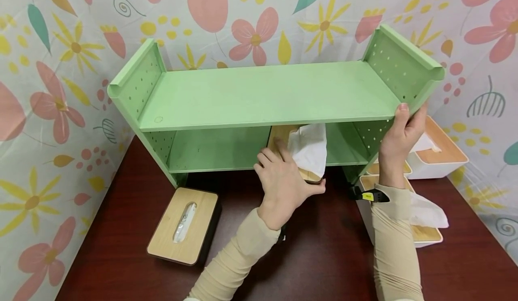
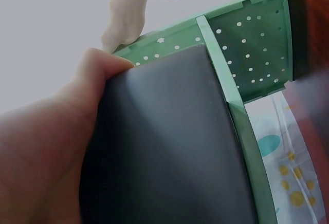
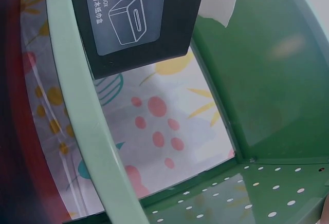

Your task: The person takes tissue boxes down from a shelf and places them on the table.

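Note:
A green two-tier metal shelf (image 1: 263,94) stands on the dark red table. My left hand (image 1: 283,184) grips a black tissue box (image 1: 281,135) with a bamboo lid, fingers over the lid and thumb at its near edge. A white tissue (image 1: 309,148) sticks out of it. The box sits partly inside the lower tier; its black side (image 2: 164,142) fills the left wrist view, and its labelled end (image 3: 175,34) shows in the right wrist view. My right hand (image 1: 398,143) holds the shelf's right side panel, thumb in front; its other fingers are partly hidden.
Another black tissue box (image 1: 182,227) with a bamboo lid lies front left on the table (image 1: 113,229). Right of the shelf, white tissue boxes (image 1: 437,170) with wooden lids stand partly behind my right forearm. A flower-patterned cloth (image 1: 255,22) hangs behind.

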Action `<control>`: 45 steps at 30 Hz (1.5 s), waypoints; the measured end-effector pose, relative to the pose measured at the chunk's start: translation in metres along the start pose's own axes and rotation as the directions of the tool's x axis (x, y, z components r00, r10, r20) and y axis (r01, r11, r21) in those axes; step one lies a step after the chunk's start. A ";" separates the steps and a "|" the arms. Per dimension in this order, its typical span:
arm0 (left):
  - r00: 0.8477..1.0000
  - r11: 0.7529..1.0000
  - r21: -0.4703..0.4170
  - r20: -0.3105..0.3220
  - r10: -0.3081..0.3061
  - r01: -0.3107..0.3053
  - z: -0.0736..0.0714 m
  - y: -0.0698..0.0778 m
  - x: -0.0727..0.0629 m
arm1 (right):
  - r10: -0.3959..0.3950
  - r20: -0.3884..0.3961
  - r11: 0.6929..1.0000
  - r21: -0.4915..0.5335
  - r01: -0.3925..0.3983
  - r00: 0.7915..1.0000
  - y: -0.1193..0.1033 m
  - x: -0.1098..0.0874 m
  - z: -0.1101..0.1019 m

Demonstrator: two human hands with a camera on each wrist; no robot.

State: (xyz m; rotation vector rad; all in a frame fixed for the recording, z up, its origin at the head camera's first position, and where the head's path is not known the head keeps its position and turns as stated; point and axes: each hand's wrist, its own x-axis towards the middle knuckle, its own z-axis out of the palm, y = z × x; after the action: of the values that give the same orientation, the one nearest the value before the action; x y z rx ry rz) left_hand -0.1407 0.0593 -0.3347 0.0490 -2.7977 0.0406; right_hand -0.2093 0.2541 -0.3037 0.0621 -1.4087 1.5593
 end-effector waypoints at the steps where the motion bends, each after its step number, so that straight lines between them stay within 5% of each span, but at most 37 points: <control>1: 1.000 1.000 -0.002 -0.004 0.002 -0.002 0.000 0.000 0.000 | -0.001 0.000 1.000 0.003 0.001 1.000 0.000 0.000 0.000; 24: 0.999 0.998 -0.046 -0.029 0.045 -0.046 0.000 -0.010 -0.009 | 0.021 -0.001 0.998 0.054 -0.021 1.000 0.000 0.000 0.000; 45: 0.998 0.999 -0.025 -0.050 0.047 -0.048 0.000 -0.010 -0.011 | 0.019 -0.034 1.000 -0.002 -0.019 0.999 -0.001 0.000 0.003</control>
State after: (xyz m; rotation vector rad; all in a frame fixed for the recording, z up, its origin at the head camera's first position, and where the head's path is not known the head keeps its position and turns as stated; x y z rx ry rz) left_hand -0.1305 0.0498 -0.3381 -0.0244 -2.7490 0.0159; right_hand -0.2101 0.2519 -0.3020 0.0206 -1.3879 1.5671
